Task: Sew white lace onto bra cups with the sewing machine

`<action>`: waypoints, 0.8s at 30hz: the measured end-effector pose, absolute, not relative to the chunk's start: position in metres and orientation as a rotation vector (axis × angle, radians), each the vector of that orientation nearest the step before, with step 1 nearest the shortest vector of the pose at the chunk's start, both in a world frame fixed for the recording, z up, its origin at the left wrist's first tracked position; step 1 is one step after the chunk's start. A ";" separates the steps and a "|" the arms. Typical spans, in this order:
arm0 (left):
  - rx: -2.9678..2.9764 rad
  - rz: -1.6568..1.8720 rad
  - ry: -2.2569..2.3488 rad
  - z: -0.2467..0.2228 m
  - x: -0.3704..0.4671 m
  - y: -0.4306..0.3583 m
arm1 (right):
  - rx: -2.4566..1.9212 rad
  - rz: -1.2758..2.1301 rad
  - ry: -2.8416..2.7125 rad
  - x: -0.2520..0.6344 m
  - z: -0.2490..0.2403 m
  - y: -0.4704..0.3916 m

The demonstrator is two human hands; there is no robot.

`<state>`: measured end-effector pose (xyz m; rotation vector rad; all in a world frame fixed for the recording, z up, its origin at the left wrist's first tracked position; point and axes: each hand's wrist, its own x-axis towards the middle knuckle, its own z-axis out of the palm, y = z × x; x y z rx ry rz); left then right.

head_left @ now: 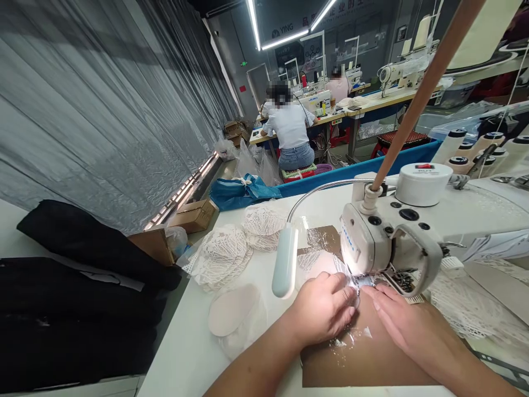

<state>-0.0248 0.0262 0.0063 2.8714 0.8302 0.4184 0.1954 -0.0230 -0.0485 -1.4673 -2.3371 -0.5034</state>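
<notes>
A white sewing machine (366, 237) stands over the table, its needle area brightly lit. My left hand (324, 306) is left of the needle, fingers curled and pressed on white lace fabric (320, 264). Right of the needle, my right hand (407, 317) lies fairly flat, fingers stretched toward the needle at the fabric's edge. Both hands rest over a brown board (363, 358). A pale lamp (285, 262) on a bent metal neck hangs just left of the machine head. The fabric under the fingertips is partly hidden.
Lace cups (223, 253) are piled at the left, with a beige round pad (233, 310) in front. More lace (463, 303) lies at the right. Thread cones (458, 162) stand behind the machine. A seated person (289, 129) works farther back. Dark cloth (82, 320) lies at far left.
</notes>
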 end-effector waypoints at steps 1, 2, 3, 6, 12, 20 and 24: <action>2.886 0.423 0.798 0.006 -0.025 0.026 | -1.464 -0.501 -2.328 0.195 -0.048 -0.023; 2.901 0.422 0.767 0.006 -0.024 0.026 | -1.458 -0.497 -2.319 0.195 -0.048 -0.023; 2.914 0.417 0.741 0.006 -0.023 0.026 | -1.448 -0.488 -2.313 0.194 -0.047 -0.023; 2.926 0.401 0.716 0.005 -0.021 0.026 | -1.415 -0.453 -2.324 0.190 -0.045 -0.023; 2.863 0.375 0.770 0.004 -0.021 0.025 | -1.442 -0.416 -2.338 0.185 -0.039 -0.023; 2.836 0.354 0.854 0.001 -0.020 0.023 | -1.345 -0.377 -2.374 0.186 -0.038 -0.023; 2.816 0.344 0.886 0.000 -0.018 0.021 | -1.291 -0.446 -2.363 0.186 -0.039 -0.024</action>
